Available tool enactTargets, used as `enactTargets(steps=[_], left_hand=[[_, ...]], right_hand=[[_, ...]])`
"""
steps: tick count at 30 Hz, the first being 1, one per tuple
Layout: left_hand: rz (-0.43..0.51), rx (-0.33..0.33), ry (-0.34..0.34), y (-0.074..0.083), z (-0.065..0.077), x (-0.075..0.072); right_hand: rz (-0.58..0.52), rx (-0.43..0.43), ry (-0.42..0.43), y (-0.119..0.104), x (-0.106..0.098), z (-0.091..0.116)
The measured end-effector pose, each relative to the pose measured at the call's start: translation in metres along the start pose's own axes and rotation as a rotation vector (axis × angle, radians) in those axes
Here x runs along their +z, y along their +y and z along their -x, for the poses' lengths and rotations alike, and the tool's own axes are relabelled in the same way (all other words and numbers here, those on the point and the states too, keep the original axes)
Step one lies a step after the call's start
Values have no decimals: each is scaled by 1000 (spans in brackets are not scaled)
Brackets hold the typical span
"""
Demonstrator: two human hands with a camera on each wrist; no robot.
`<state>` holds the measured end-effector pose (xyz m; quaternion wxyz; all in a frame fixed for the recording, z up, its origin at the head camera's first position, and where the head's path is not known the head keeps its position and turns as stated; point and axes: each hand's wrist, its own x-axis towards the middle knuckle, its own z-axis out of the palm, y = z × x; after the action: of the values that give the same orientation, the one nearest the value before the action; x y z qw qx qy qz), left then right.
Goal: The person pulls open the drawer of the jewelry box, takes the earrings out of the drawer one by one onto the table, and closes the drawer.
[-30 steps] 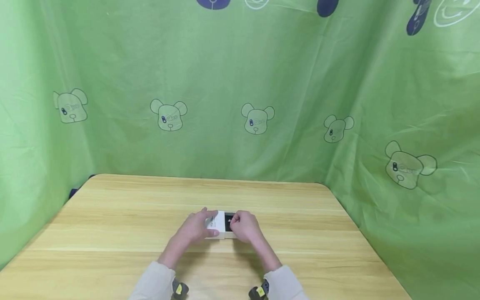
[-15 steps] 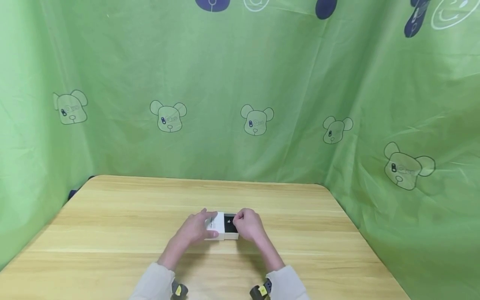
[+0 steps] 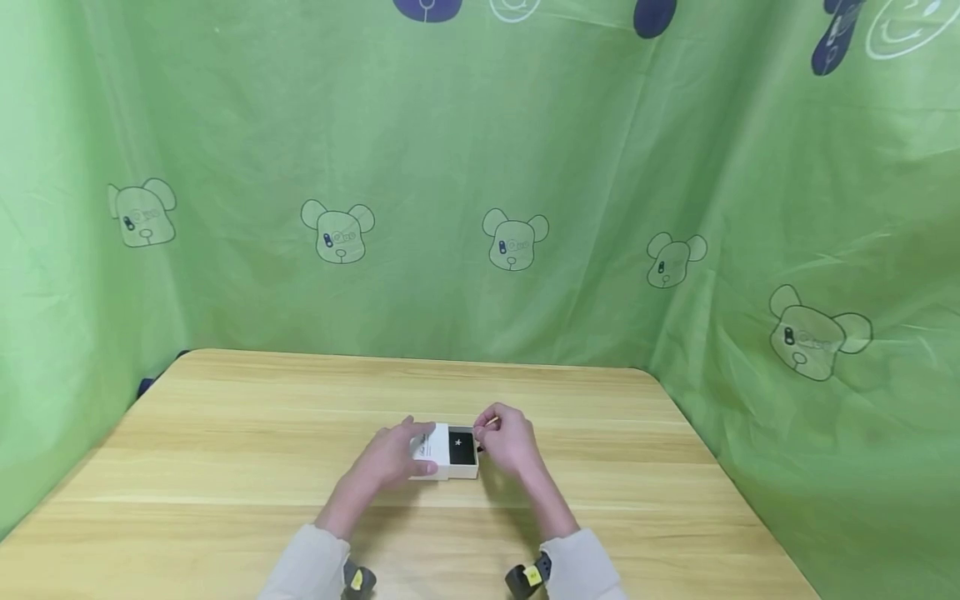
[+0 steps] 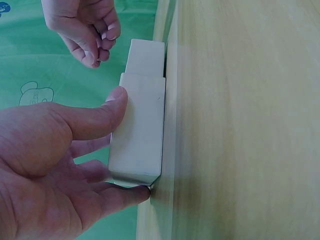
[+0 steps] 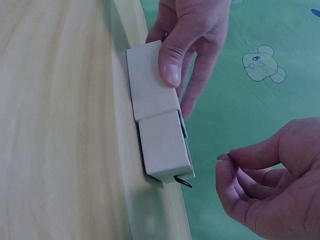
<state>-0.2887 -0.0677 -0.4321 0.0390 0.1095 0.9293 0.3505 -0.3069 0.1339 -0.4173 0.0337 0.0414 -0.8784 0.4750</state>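
A white slide-out box lies on the table with its inner tray drawn partway out to the right. A black insert with a small white star mark fills the visible part of the tray. From the tray's end sticks a short black ribbon loop. My left hand grips the sleeve, thumb on the near side and fingers on the far side. Just right of the tray, apart from it, is my right hand, fingers curled, thumb and index tips meeting; I cannot tell if something tiny sits there.
The wood-grain table reaches back to a green curtain printed with bear heads, which also hangs at both sides. Black wrist cameras are worn below both light sleeves.
My right hand has moved from over the tray to the right and slightly away, uncovering the black insert and the tray's end. My left hand keeps its grip on the sleeve.
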Motion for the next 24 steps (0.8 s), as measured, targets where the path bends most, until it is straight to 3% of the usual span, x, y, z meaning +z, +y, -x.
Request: enactTargets(steps=[11,24], left_hand=[[-1,-17,1,1,1,0],[12,-11,7,0,1,1]], right_hand=[[-42,45,28,1,-12,-3],[-2,80,99,18,-31,-10]])
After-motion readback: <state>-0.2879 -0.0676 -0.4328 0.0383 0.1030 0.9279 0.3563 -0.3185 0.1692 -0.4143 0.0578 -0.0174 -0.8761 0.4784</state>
